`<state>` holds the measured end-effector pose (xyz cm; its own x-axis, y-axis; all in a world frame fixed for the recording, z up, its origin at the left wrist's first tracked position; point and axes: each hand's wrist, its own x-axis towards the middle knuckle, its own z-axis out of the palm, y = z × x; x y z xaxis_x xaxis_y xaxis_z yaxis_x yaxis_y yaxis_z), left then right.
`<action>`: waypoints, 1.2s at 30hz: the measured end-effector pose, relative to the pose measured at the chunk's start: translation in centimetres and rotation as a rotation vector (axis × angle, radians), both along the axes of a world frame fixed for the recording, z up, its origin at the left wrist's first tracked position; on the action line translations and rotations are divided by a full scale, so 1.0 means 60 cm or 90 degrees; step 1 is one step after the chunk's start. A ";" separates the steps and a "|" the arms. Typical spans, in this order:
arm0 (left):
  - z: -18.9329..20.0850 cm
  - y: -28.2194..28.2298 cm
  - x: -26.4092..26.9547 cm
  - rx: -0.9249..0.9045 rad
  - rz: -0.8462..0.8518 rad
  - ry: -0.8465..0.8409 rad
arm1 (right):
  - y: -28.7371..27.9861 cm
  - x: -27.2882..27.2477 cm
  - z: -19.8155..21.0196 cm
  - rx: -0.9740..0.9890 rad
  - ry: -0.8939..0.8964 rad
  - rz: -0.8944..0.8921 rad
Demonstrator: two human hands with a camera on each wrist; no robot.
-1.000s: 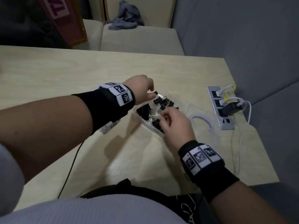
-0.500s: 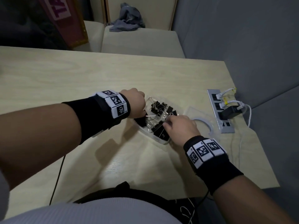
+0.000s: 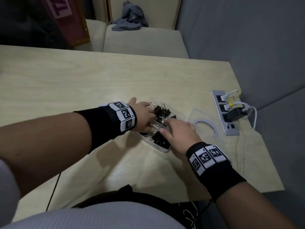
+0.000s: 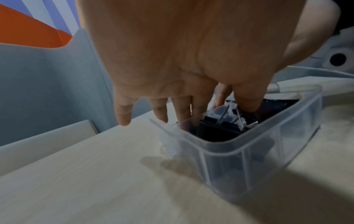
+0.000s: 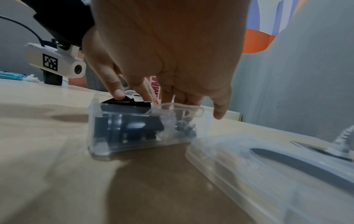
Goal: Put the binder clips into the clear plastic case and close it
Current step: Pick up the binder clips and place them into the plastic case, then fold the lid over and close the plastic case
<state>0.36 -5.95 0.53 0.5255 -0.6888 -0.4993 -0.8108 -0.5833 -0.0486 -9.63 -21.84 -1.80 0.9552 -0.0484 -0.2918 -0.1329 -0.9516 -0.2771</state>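
Clips pressed down, lid waiting

Table (image 3: 99, 76) first: we have one pale wooden top, and on it sits one clear plastic case (image 4: 249, 150), open, near our belly side. Beside it on the right lies one clear lid (image 3: 204, 118), flat and just apart from the case. We judge the filling step nearly over; no clip shows on the bare wood. Both our hands are over the case. Our left hand (image 3: 143, 116) is spread, fingers straight and dipping among the binder clips (image 3: 160, 111). Our right hand (image 3: 179, 133) is also spread, its thumb pressing on a black clip at the near end. The clips are too tangled to count; we guess roughly a dozen. Next we should flatten the heap below the rim, then fetch the lid and snap it on
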 end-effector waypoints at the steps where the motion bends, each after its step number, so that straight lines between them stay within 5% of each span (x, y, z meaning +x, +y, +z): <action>1: -0.001 0.003 0.002 0.003 0.003 -0.007 | -0.005 -0.004 0.002 -0.010 -0.031 -0.012; 7: -0.004 0.007 0.000 -0.093 -0.013 -0.038 | -0.051 -0.027 0.004 -0.007 -0.166 -0.235; 14: 0.000 -0.027 -0.010 -0.041 0.003 0.042 | -0.117 -0.052 -0.021 -0.078 0.106 -0.504; 20: 0.004 -0.034 -0.011 -0.069 -0.014 0.077 | -0.125 -0.066 -0.031 -0.031 0.102 -0.643; 36: -0.015 0.048 0.001 0.015 0.074 0.057 | -0.118 -0.068 -0.026 -0.005 0.089 -0.598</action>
